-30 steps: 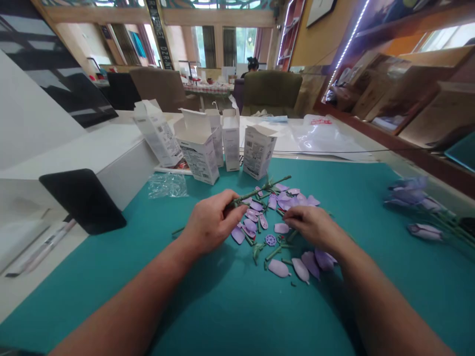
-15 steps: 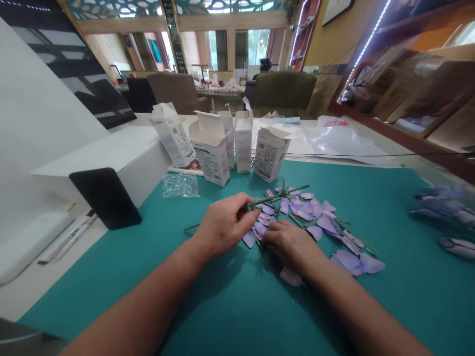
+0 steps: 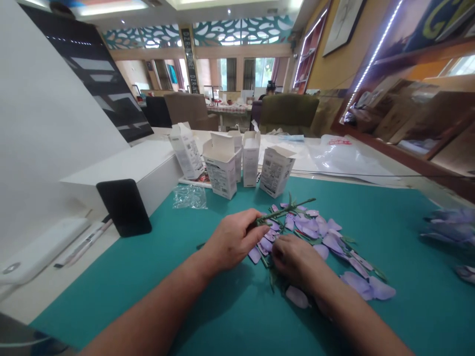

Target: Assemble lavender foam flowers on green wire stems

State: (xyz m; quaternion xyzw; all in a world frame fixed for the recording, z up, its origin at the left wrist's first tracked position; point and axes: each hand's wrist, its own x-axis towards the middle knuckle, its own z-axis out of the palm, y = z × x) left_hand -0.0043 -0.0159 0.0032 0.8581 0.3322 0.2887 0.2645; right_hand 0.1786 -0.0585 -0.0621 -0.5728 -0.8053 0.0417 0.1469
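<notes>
Two hands work near the middle of the teal mat (image 3: pixel 111 296): the left hand (image 3: pixel 232 240) closes around a green flower stem (image 3: pixel 285 210), while the right hand (image 3: pixel 295 259) curls down among loose lilac petals (image 3: pixel 311 226), perhaps pinching one, though the view there is too poor to tell.

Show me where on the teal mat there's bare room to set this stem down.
The teal mat is bare between the scattered purple petals and the purple flowers at right, and beside the black slab, left of the left hand. Around the right hand it's crowded.
</notes>
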